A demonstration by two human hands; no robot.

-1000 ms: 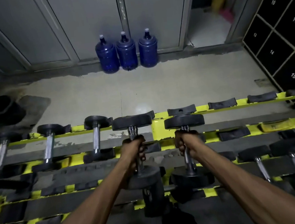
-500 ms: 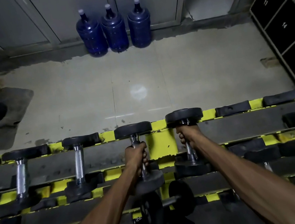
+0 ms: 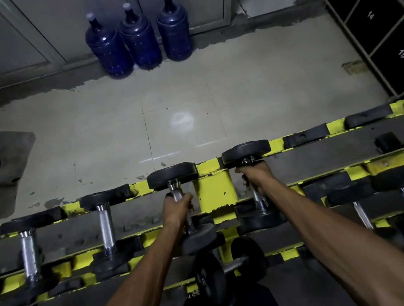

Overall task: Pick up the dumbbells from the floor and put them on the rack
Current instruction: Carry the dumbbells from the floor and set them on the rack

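- While both arms reach forward and down over the rack [image 3: 215, 192], I see each of the hands wrapped around a dumbbell handle.
- My left hand [image 3: 178, 208] is closed in a full fist on the metal handle of the left dumbbell [image 3: 171, 174], knuckles up, forearm running in from the lower left.
- That dumbbell lies front to back across the top tier: its far black head sits at the yellow back rail, and its near head is just below my wrist, by the front rail.
- My right hand [image 3: 256, 175] is also closed tight, gripping the right dumbbell [image 3: 246, 151] high on the handle, right under its far head.
- Its far head is at the back rail, just right of the yellow upright plate; its near head is down at the front rail. I cannot tell whether either weight is fully resting in the black cradles.
- Both dumbbells have round black heads and a ridged, shiny metal handle.
- Two more dumbbells [image 3: 106, 226] lie in the same tier to the left, the same way round, well apart from my hands.
- One small dumbbell [image 3: 231, 268] lies crosswise lower down, between my forearms.
- Beyond the rack I see bare floor [image 3: 265, 97] and three blue water bottles [image 3: 139, 39] standing against the wall.
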